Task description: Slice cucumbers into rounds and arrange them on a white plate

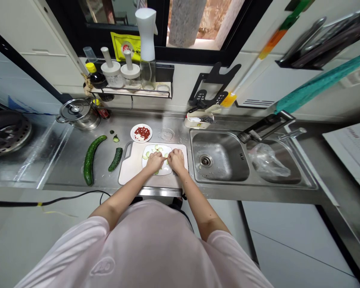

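Head view: the left hand [154, 162] and right hand [177, 161] are held over a white plate [165, 170] bearing cucumber slices [147, 155], fingers drawn narrow, almost meeting; whether a slice is gripped cannot be told. The plate is set on a cutting board [132, 172]. Left of the board, a whole cucumber [90, 160] and a cucumber piece [115, 159] are laid on the desk [66, 164]. Behind the board stands a dish of red flakes [141, 133]; to its right, a steel sink [219, 156] is seen.
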{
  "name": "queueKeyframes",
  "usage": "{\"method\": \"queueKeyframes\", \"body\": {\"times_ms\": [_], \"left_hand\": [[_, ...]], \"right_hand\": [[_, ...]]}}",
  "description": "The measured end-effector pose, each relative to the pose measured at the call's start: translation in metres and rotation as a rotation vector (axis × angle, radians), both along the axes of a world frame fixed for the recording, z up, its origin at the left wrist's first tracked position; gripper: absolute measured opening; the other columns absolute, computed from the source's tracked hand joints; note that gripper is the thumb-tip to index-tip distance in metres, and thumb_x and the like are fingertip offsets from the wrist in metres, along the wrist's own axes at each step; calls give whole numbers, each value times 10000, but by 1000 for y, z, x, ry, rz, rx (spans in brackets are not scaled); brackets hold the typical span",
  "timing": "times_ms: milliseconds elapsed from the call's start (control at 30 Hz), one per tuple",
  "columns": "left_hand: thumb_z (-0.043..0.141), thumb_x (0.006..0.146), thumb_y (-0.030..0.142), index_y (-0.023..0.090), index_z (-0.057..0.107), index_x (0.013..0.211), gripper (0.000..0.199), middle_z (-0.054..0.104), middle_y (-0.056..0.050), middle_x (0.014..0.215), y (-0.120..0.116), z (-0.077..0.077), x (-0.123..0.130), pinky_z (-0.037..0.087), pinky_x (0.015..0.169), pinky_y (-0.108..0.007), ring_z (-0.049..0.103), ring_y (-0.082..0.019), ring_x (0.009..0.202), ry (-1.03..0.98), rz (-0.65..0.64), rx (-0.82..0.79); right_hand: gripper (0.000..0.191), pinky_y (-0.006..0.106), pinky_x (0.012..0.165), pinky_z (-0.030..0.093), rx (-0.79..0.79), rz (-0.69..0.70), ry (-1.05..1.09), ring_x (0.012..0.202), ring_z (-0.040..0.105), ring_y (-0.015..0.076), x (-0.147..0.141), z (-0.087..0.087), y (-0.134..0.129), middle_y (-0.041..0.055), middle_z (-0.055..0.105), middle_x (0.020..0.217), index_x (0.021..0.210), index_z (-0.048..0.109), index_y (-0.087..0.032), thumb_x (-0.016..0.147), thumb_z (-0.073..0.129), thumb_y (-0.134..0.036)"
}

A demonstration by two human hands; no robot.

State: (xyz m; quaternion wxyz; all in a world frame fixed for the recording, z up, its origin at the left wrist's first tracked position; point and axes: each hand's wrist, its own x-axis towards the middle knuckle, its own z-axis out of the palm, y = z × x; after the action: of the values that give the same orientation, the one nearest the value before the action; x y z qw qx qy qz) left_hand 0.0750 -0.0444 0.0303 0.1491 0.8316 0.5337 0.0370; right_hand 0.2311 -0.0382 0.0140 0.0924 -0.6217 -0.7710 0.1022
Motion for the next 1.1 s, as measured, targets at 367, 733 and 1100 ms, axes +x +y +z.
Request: {"method": "queueKeyframes", "body": {"times_ms": [367, 733, 1100], "left_hand": [[449, 898, 268, 271, 690, 1063, 292, 569, -92, 987, 0, -1, 0, 329, 856, -371, 475, -229, 1008, -14, 4, 13], [456, 886, 257, 285, 681, 1095, 309, 579, -84, 990, 1, -2, -2, 340, 864, -359, 485, -224, 1014, -28, 25, -20], [466, 884, 288, 248, 675, 1053, 272, 621, -58, 999, -2, -3, -23, 379, 872, -315, 529, -190, 980, -254, 287, 76]], "right_hand": [[223, 354, 904, 285, -5, 9, -3, 1033, 341, 245, 0, -1, 0, 112, 501, 1067, 963, 670, -180, 883, 481, -268], [203, 349, 891, 297, -3, 6, 5, 1026, 352, 245, -1, 2, 0, 109, 510, 1050, 933, 665, -184, 879, 489, -268], [211, 323, 874, 322, 116, -145, 208, 1020, 385, 238, 20, 27, -10, 84, 526, 1026, 911, 634, -190, 887, 459, -305]]}}
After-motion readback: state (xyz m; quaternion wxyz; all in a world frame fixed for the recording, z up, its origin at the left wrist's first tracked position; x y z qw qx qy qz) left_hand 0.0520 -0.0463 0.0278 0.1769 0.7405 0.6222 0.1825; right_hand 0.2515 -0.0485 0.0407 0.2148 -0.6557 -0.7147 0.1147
